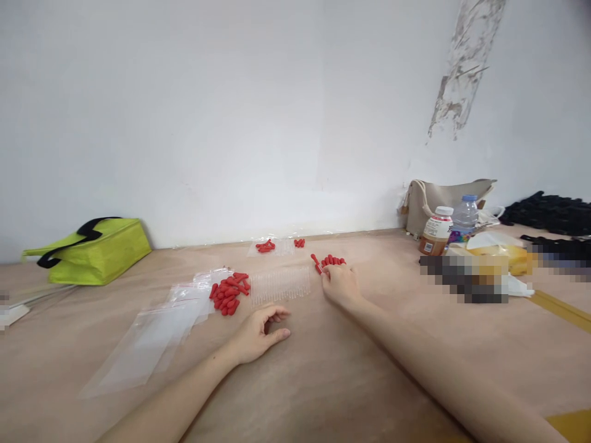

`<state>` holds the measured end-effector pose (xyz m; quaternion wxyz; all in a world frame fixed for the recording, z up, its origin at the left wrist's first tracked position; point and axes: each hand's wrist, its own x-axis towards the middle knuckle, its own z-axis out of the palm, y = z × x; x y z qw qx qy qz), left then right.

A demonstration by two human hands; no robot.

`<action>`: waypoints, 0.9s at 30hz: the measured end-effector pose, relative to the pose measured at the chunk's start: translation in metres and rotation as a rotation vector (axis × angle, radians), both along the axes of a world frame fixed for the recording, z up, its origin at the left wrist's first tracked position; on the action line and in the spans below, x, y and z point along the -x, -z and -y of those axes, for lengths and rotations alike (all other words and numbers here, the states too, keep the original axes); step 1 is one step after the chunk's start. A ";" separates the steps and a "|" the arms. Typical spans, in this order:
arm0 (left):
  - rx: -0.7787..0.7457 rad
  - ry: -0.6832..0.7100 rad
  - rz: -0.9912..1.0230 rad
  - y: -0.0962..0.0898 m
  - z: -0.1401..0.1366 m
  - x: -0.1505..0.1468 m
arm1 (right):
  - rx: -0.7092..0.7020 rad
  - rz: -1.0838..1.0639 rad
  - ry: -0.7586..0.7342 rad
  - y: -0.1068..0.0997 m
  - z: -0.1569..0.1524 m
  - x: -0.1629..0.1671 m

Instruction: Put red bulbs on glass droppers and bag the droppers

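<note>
My right hand (340, 284) is closed at a row of red rubber bulbs (333, 260), which its fingers partly cover. From its fingertips a red rubber bulb (316, 261) sticks out to the left. My left hand (264, 333) rests on the table with thumb and fingers apart and holds nothing. Just beyond it lies a row of thin clear tubes (281, 285), side by side. Left of these tubes is a loose pile of red rubber bulbs (229, 295), touching clear zip bags (154, 335) spread over the table.
Small groups of red pieces (265, 247) lie in clear plastic near the wall. A lime-green bag (104, 252) stands at left. On the right are a beige bag (418, 206), a brown drink bottle (436, 232), a water bottle (466, 215) and a black heap (549, 212).
</note>
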<state>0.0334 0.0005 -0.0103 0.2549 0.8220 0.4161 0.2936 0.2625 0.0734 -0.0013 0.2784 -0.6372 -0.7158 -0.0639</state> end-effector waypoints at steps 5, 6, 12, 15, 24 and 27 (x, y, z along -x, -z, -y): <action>-0.049 0.024 -0.072 -0.006 0.002 -0.001 | 0.036 0.044 0.112 0.008 -0.008 0.008; -0.056 0.028 -0.079 -0.006 0.002 -0.002 | 0.040 0.041 0.121 0.009 -0.008 0.008; -0.074 0.030 -0.096 -0.006 0.001 -0.002 | 0.074 0.005 0.151 0.010 -0.008 0.006; -0.082 0.033 -0.109 -0.006 0.000 -0.002 | 0.080 -0.023 0.146 0.010 -0.009 0.007; -0.085 0.041 -0.114 -0.006 0.000 -0.002 | 0.073 -0.023 0.090 0.011 -0.005 0.006; -0.086 0.040 -0.126 -0.006 0.000 -0.003 | 0.034 -0.015 0.024 0.009 -0.004 0.012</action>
